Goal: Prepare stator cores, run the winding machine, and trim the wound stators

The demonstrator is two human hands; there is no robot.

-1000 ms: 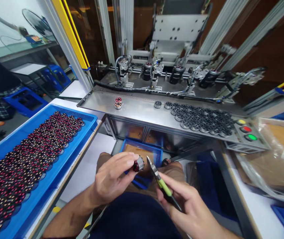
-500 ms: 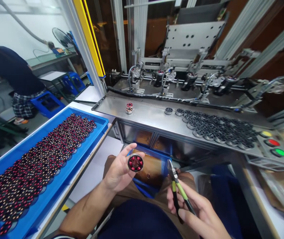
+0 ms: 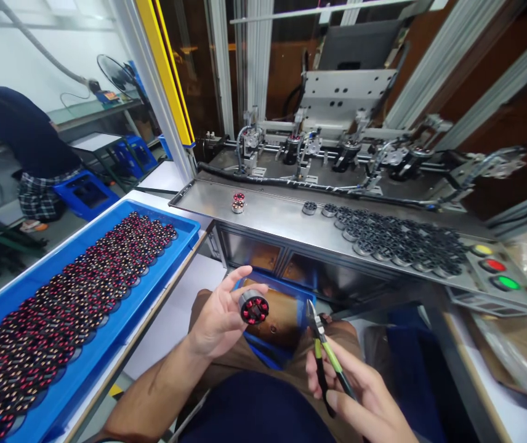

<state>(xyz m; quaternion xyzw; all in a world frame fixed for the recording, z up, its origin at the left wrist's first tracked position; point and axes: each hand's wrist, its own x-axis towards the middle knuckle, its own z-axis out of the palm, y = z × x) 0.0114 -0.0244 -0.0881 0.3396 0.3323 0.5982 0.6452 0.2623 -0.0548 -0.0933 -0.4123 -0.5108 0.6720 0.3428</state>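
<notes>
Over my lap, my left hand [image 3: 220,317] pinches a motor stator [image 3: 254,307], a round grey ring with red windings inside, its open face turned toward me. To the right, my right hand [image 3: 351,384] is wrapped round the green-and-black handles of a pair of cutting pliers [image 3: 319,332]. The pliers' jaws point up and away from me, apart from the stator. Two wound stators [image 3: 238,203] stand close together on the metal ledge [image 3: 273,215] ahead. Further right on that ledge lie many grey unwound cores [image 3: 402,237].
On my left a long blue tray [image 3: 171,271] holds rows of wound stators. Behind the ledge is a winding machine [image 3: 346,98] with several stations. A control panel [image 3: 494,266] has yellow, red and green buttons. A person [image 3: 23,135] bends over at the far left.
My left hand has turned the stator, so more of its grey outer side shows. The pliers shifted slightly left in view. The machine's central plate sits lower.
</notes>
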